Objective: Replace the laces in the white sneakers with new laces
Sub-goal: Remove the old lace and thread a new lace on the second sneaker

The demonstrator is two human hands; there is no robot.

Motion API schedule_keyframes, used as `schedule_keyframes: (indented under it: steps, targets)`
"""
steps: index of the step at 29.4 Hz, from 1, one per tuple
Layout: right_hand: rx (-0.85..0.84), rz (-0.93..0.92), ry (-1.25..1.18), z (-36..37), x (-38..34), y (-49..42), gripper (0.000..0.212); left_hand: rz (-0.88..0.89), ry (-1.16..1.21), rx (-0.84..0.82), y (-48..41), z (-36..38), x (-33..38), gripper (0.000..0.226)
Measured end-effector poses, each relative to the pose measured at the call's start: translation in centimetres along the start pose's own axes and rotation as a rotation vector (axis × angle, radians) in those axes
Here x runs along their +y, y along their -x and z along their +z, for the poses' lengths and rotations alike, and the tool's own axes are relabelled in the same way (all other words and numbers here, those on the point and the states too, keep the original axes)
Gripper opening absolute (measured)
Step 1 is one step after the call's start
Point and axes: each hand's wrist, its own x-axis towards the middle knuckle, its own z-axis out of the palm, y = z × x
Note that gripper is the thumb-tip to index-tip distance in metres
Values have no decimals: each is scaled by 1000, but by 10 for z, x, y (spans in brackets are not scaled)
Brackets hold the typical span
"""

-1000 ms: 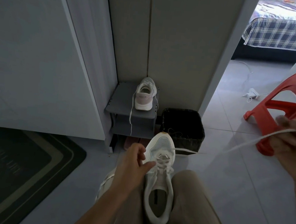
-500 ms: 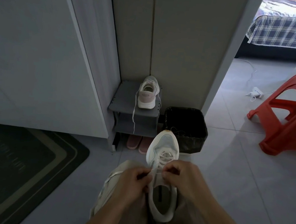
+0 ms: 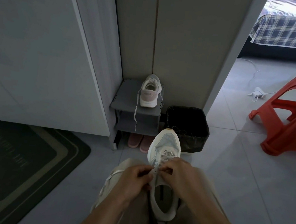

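- I see the white sneaker [image 3: 166,144] lying along the lap, between the thighs. Its toe points away from me and its heel opening faces up.
- My left hand [image 3: 134,178] is curled at the left eyelet row and pinches the lace [image 3: 110,178]. The loose length of the lace trails off to the left over the thigh.
- My right hand [image 3: 178,173] sits just beside the left one. Its fingers are bent in over the tongue, nipping the lace at the eyelets. The view is blurred here, so I cannot make out the exact hold.
- The lower eyelets near the toe already carry crossed lacing.
- The second sneaker [image 3: 150,92] stands heel toward me on top of a grey shoe rack [image 3: 126,100], with one lace hanging down over the front edge.
- A pair of pink slippers [image 3: 137,140] sits under the rack on the floor.
- A black bin [image 3: 192,133] stands just right of the rack, beyond the toe of the sneaker in the lap.
- A red stool [image 3: 288,126] is on the tiles well to the right, and a dark doormat [image 3: 19,162] lies on the left.
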Motion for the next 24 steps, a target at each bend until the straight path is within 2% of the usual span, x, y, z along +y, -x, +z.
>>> schedule_keyframes:
  steps: [9, 16, 24]
  targets:
    - [-23, -8, 63, -1, -5, -1, 9, 22, 1, 14, 5, 0, 4, 18]
    - [-53, -68, 141, -5, -9, -2, 17, 80, -46, 39, 6, 2, 4, 13]
    - [-84, -153, 301, -4, -18, 0, 27, 149, -214, 112, 2, 8, -10, 21]
